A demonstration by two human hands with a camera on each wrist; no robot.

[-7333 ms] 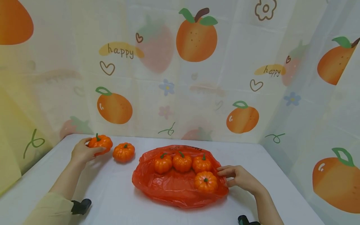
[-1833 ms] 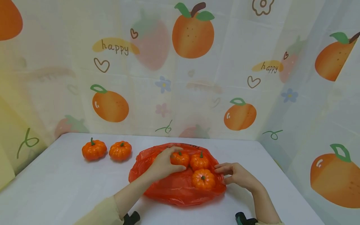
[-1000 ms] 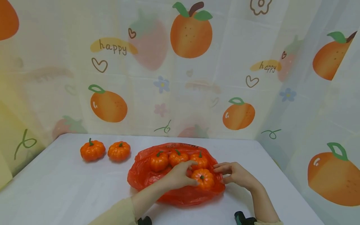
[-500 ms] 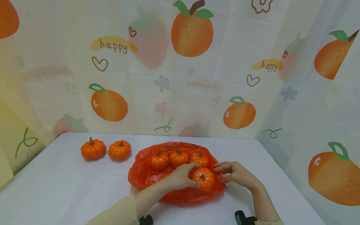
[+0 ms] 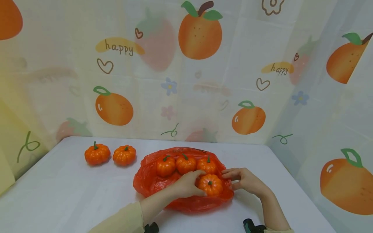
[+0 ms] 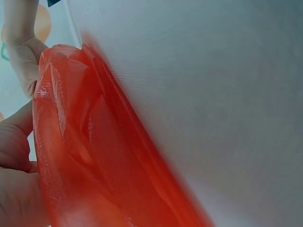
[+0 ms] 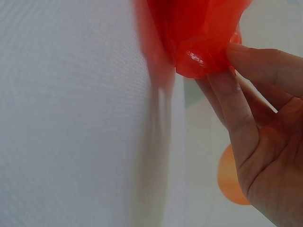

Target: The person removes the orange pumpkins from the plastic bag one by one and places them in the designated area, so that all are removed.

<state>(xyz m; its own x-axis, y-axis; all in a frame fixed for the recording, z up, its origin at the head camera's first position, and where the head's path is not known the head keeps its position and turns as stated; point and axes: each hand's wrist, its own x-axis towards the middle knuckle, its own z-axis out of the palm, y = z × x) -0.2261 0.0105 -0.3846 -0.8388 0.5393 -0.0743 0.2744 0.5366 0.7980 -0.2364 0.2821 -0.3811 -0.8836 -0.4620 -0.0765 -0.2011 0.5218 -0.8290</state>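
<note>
Place: curtained-off tabletop corner, seemingly staged for recording; wider room hidden.
Printed curtain (image 5: 204, 97): fruit, hearts, flowers, "happy" lettering; hung behind and at both sides.
White table (image 5: 58, 187): far edge close to curtain.
Black wrist cameras (image 5: 253, 227): one pair, recording gear.

In front of you there is a table (image 5: 64, 191), with a white surface which shows fine lines in the wrist views. Near its far left corner you have an orange pumpkin (image 5: 97, 155) directly on the table, and just beside it a second pumpkin (image 5: 124, 156). Both have their green stems upward, and a narrow gap stays between them. To the right of these two, near the middle of the table, you see a red plastic bag (image 5: 157, 183), lying with its mouth open.
</note>
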